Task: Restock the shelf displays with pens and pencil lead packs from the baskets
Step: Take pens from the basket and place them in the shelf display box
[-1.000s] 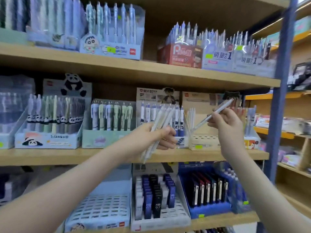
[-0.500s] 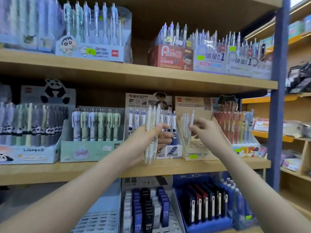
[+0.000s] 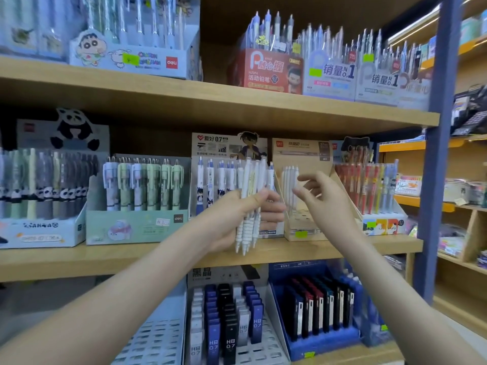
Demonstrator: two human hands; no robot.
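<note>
White pens (image 3: 249,180) sit gripped in my left hand (image 3: 232,219); my right hand (image 3: 326,204) hovers just beside, fingers (image 3: 308,183) loosely spread.

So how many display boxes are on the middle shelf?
5, left to right: panda box, green box, blue-capped pen box, tan box, red-pen box; more may sit off-frame left.

Two hands (image 3: 237,217) (image 3: 325,198), three shelves (image 3: 184,101).

Pen bundle (image 3: 250,204) left of tan display box (image 3: 305,227)
</note>
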